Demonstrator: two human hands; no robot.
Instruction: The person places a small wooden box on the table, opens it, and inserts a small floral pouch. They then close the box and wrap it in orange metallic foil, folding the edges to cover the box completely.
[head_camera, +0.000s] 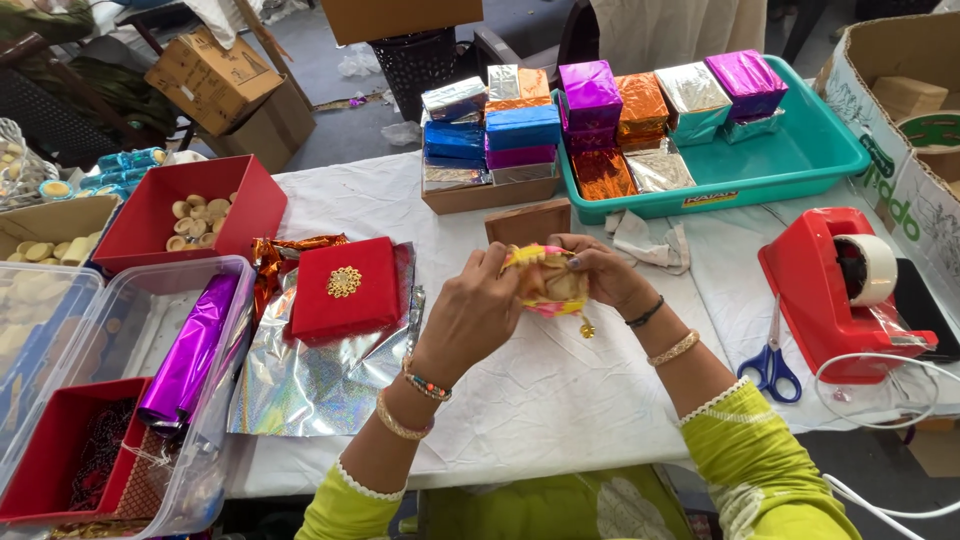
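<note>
Table (560, 400) — white cloth, worked over from the near edge.
Teal tray (800, 160) — far right, part-filled with foil-wrapped boxes.
Clear tub (120, 330) — near left, holding a purple foil roll (190, 350).
Silver foil sheet (320, 385) — flat, under a red lidded box (345, 290) with a gold ornament.
Red tape dispenser (830, 290) — right; blue scissors (772, 365) just beside it.
Left hand (470, 315) — fingers curled shut round the pouch's left side.
Right hand (600, 270) — fingers bent, pinching the pouch's top and right side.
Pouch (545, 282) — small, gold and pink, held between both hands above the table's middle, a tassel hanging below.
</note>
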